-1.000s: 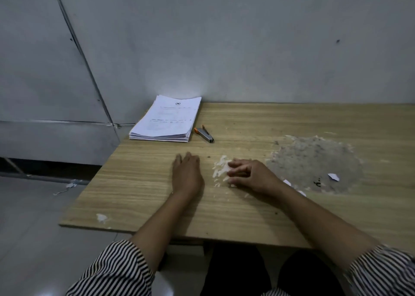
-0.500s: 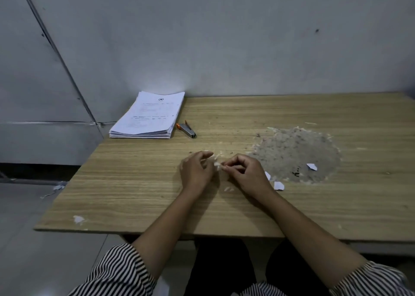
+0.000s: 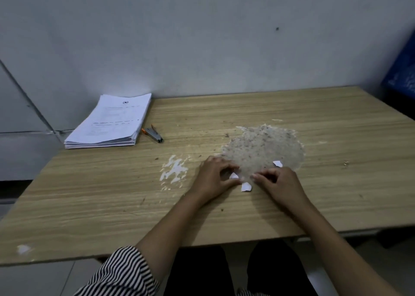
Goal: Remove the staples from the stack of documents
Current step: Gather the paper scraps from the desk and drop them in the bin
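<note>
Hands are being held low mid-table: left hand curled beside a small paper scrap, grip unclear; right hand curled, contents not discernible. Document stack is being left untouched at the far-left corner, staple remover just beside it, likely for reach. No containers are being shown.

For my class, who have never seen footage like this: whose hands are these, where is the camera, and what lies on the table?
The camera sits on a person's head, looking down at their own two bare hands; there is no machine. The left hand and right hand rest on a wooden table, fingers curled near small paper scraps. Whether either has a grip on a scrap is unclear. At the far left lies the stack of documents, untouched, with a staple remover beside it. A rough worn patch marks the tabletop.
</note>
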